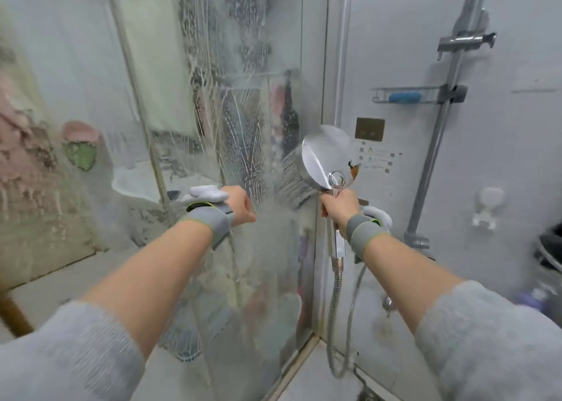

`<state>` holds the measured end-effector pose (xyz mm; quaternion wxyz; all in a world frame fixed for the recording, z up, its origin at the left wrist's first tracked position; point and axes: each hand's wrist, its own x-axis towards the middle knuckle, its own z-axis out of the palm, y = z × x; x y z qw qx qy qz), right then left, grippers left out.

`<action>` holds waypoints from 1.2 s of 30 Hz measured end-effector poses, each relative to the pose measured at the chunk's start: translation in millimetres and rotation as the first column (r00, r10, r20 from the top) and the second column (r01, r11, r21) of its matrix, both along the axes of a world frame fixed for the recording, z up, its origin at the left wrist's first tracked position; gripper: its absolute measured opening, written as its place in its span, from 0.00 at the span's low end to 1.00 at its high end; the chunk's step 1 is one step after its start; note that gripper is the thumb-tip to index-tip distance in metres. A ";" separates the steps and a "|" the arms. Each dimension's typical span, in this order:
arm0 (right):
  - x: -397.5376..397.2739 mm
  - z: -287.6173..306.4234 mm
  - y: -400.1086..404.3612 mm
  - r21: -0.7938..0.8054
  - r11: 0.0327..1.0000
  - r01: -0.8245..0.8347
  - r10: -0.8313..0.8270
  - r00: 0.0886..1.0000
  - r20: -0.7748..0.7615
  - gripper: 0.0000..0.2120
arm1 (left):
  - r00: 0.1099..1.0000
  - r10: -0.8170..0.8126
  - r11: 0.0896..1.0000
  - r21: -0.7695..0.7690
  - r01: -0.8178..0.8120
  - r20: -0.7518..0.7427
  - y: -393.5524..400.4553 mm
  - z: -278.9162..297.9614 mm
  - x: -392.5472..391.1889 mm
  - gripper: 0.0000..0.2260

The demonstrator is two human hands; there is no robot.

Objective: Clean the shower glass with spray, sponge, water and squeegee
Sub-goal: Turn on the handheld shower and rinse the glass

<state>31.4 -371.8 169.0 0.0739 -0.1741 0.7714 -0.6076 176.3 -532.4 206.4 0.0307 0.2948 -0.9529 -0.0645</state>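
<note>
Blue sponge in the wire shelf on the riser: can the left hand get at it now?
Probably not easily: the blue sponge sits up right, beyond the right hand gripping the round chrome shower head; the left hand must cross it.

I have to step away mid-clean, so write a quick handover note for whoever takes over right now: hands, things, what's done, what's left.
Right hand grips the shower head by its handle, spraying water onto the glass.
Left hand is held near the glass; it appears to hold nothing, though its fingers are hidden.
Hose hangs down to the floor corner.
Done: glass is soaped; foam streaks cover it and rinsing is under way.
Left: finish rinsing, especially the foamy upper and left parts, then squeegee. Spray, sponge and squeegee are not in view.
</note>
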 end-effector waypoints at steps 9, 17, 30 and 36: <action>10.2 139.5 -14.0 -0.034 0.990 -0.136 0.124 0.964 -0.234 0.13 | 0.991 0.036 0.993 -0.117 -0.021 0.127 -13.5 98.0 17.4 0.20; 17.4 239.6 -39.7 0.024 0.931 -0.363 0.341 0.850 -0.402 0.14 | 0.989 0.063 0.982 -0.187 -0.037 0.134 -21.1 174.3 32.8 0.19; 73.0 303.3 -86.1 -0.067 0.840 -0.539 0.435 0.740 -0.513 0.11 | 0.979 0.194 0.951 -0.257 -0.174 0.055 -33.6 223.7 98.0 0.19; 115.7 311.4 -109.7 -0.061 0.758 -0.649 0.531 0.669 -0.520 0.12 | 0.956 0.294 0.923 -0.260 -0.283 0.006 -51.3 227.3 155.8 0.18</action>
